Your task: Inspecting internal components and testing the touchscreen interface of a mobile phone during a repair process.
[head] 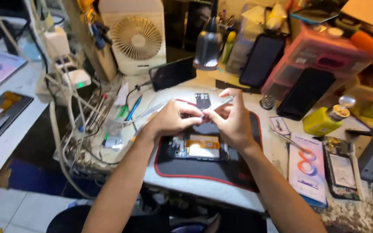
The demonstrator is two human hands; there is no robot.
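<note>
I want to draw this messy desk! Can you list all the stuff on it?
Opened phone: one, black with orange inside, on the mat under the hands.
Mat: one, black with red edge, table middle.
Fan: one, cream, at the back.
Lamp: one, silvery, behind the hands.
Dark phones: three, black, leaning at the back.
Pink drawers: one set, back right.
Yellow bottle: one, right.
Booklet: one, white, right of the mat.
Cables: many, pale, left.
Left hand: pinching something small.
Right hand: holding a thin silver tool.
</note>
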